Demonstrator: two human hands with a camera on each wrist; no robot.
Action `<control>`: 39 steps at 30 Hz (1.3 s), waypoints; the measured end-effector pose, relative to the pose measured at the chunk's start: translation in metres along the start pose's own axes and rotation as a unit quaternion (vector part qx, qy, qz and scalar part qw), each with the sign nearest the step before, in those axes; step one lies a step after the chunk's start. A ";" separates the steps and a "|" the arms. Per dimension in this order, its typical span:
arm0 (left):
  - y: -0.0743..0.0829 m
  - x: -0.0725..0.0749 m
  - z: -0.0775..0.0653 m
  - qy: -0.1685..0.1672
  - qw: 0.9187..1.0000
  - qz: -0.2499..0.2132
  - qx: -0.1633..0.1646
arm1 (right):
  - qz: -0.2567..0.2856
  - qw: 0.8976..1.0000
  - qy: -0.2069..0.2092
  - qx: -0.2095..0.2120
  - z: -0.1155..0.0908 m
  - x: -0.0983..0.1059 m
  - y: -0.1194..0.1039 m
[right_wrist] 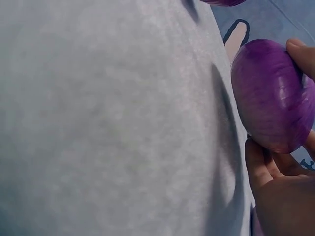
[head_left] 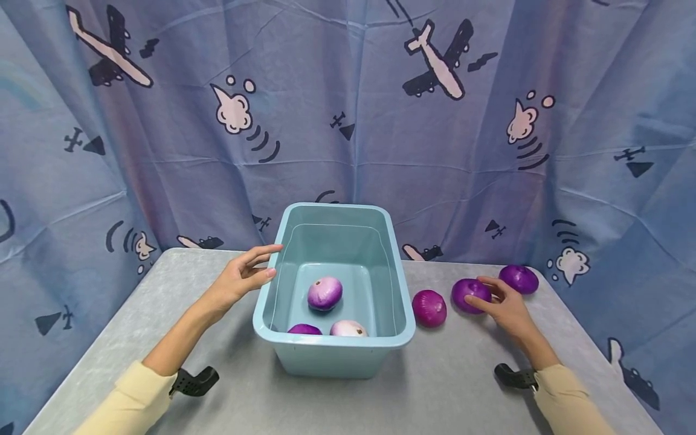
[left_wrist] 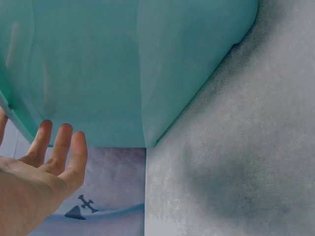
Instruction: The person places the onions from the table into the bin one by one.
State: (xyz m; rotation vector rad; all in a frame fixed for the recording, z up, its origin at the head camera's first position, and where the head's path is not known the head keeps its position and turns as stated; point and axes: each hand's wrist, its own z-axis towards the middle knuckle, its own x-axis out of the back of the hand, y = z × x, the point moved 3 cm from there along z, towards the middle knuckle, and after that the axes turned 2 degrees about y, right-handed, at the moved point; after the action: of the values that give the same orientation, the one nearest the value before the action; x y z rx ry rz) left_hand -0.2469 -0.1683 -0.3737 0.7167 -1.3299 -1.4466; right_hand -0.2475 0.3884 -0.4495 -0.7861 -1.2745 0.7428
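Observation:
My right hand holds a red onion by its side, thumb on one side and fingers on the other. In the right wrist view this onion sits between the thumb and fingertips, close over the table. My left hand is at the left rim of a light blue plastic bin, its fingers loosely extended. From the left wrist, the fingers show beside the bin's outer wall. Inside the bin lie a purple-and-white onion, a paler onion and a purple one, the last two partly hidden by the front rim.
One red onion lies just right of the bin, and another near the table's back right corner. The grey table ends at a blue curtain printed with airplanes, hanging behind and along both sides.

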 end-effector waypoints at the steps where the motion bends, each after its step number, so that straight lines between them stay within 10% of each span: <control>1: 0.000 0.000 0.000 0.001 1.000 0.000 0.000 | 0.001 1.000 0.002 0.002 0.000 0.001 -0.001; 39: 0.000 0.000 0.000 -0.001 1.000 -0.004 -0.001 | 0.055 0.993 -0.072 0.071 -0.009 0.004 -0.086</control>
State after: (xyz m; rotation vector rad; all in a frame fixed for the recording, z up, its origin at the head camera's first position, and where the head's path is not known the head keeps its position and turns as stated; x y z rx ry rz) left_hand -0.2471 -0.1683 -0.3742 0.7212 -1.3271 -1.4555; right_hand -0.2339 0.3445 -0.3761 -0.7006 -1.2979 0.9823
